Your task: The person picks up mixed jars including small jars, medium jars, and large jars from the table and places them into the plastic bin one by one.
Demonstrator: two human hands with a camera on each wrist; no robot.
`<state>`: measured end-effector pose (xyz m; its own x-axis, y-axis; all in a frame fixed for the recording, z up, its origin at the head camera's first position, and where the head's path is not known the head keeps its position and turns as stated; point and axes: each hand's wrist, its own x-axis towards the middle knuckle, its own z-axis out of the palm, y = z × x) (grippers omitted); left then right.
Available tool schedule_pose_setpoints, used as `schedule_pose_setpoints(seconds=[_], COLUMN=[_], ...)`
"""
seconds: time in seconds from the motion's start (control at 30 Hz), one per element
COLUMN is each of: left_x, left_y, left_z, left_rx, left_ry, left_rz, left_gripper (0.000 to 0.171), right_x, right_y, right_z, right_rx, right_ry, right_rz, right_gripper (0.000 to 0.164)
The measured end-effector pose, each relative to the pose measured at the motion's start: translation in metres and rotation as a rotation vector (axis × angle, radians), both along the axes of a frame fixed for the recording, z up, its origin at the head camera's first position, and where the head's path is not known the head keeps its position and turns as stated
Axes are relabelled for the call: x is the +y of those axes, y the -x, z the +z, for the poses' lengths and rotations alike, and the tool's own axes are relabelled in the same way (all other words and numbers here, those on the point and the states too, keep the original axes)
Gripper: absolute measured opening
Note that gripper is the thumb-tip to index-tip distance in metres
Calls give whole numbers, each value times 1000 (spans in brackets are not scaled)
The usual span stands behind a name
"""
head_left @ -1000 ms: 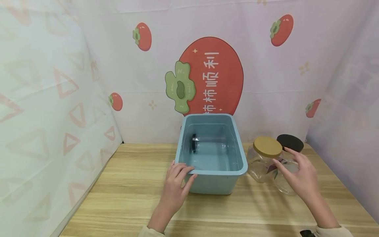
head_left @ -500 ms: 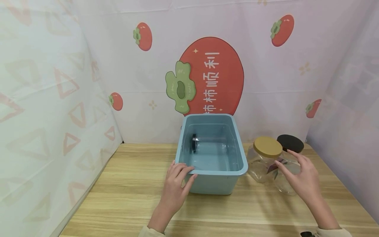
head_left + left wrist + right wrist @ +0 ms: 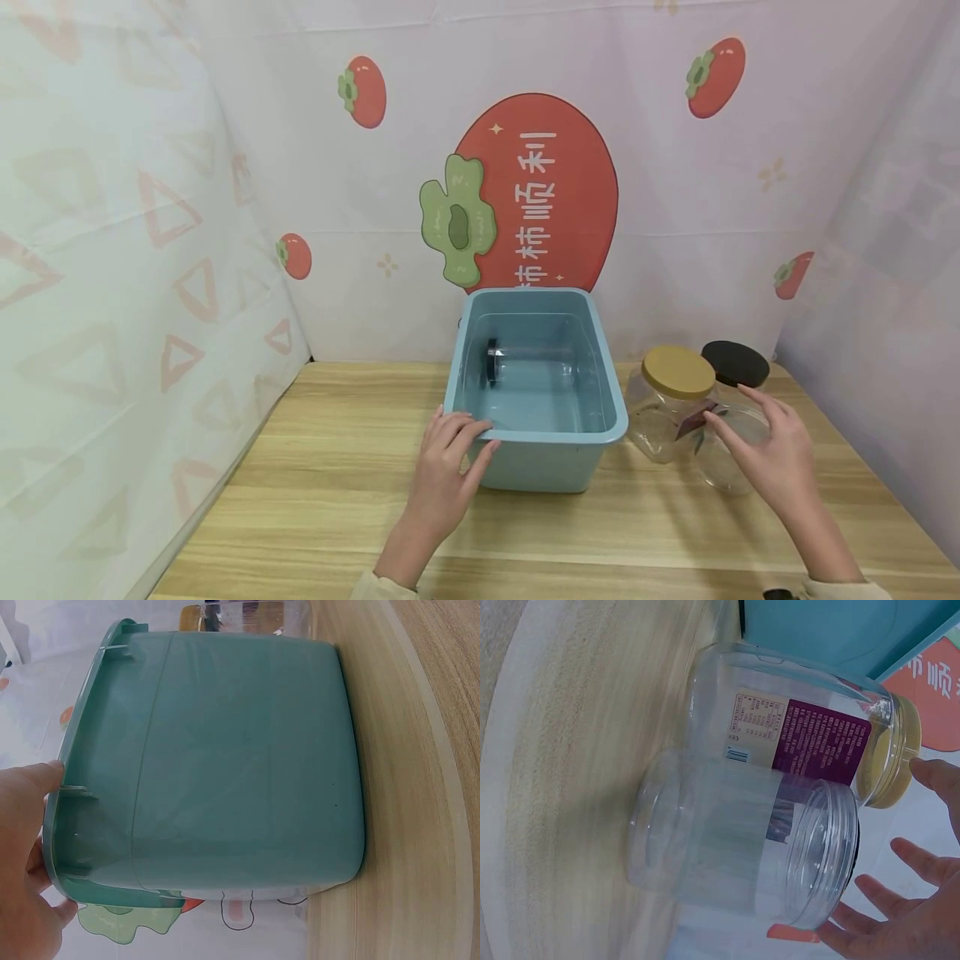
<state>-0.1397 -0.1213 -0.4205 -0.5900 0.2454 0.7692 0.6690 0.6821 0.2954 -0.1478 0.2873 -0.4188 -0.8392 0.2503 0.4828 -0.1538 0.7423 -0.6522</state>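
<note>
My left hand (image 3: 442, 471) holds the near rim of a light blue plastic bin (image 3: 536, 462) at its left corner, fingers over the edge and thumb outside. A clear jar with a dark lid (image 3: 492, 362) lies on its side in the bin. To the right, my right hand (image 3: 780, 446) hovers with fingers and thumb spread apart, holding nothing. Its fingertips are close to the threaded mouth of a clear, lidless jar (image 3: 720, 832). Beside that stands a clear jar with a gold lid (image 3: 678, 372) and a purple label (image 3: 821, 742). Behind is a black lid (image 3: 735, 362).
The wood-grain table (image 3: 360, 467) runs beneath everything. A fabric backdrop (image 3: 660, 208) printed with red persimmons rises just behind the bin and jars. A patterned cloth (image 3: 112, 317) hangs along the left side, with another cloth (image 3: 885, 333) along the right.
My right hand has shifted slightly right and down, away from the gold lid. My left hand, the bin and the jars have stayed in place.
</note>
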Motion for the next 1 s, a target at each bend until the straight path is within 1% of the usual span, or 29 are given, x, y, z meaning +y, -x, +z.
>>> schedule_pose_setpoints(seconds=[0.1,0.3,0.53,0.77,1.0], left_x=[0,0,0,0,-1], left_y=[1,3,1,0,0], left_z=[-1,-2,-1,1,0], left_rx=[3,32,0,4,-1], left_ry=[3,2,2,2,5], left_rz=[4,4,4,-1,6], left_gripper=[22,22,23,20,21], right_x=[2,7,10,11,11], right_y=[0,0,1,4,6], right_z=[-2,-6,-11,-17,-22], right_rx=[-21,-75,-103,-130,-137], right_ry=[0,-14,-18,-16,-2], right_rz=[-11,-20,-27,-45,-40], right_gripper=[63,67,73,73,71])
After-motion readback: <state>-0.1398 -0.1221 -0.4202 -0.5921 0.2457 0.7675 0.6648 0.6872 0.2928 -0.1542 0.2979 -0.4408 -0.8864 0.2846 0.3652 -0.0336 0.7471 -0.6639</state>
